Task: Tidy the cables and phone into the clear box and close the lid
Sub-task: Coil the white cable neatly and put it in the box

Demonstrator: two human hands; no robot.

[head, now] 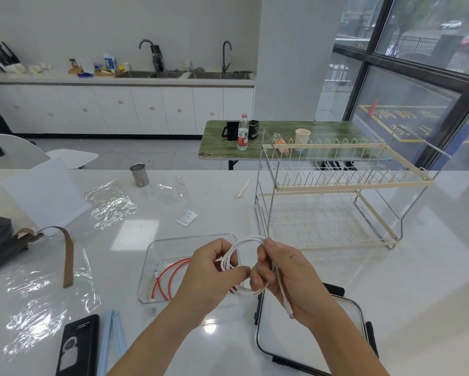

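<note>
On the white table (255, 213), the clear box (157, 251) holds a red cable (171, 270). The lid (309, 346) lies right of it, the phone (77, 346) left. Above the box, the left hand (209, 275) and right hand (287, 275) both pinch a coiled white cable (244, 244); its plug probably hangs by the right palm.

Phone (77, 346) cut by bottom edge

Only readable text: yellow road markings (406, 115) outside the window, right of frame, "消防车" legible. Bottle label (243, 137) and paper slip (186, 218) print too small.
</note>
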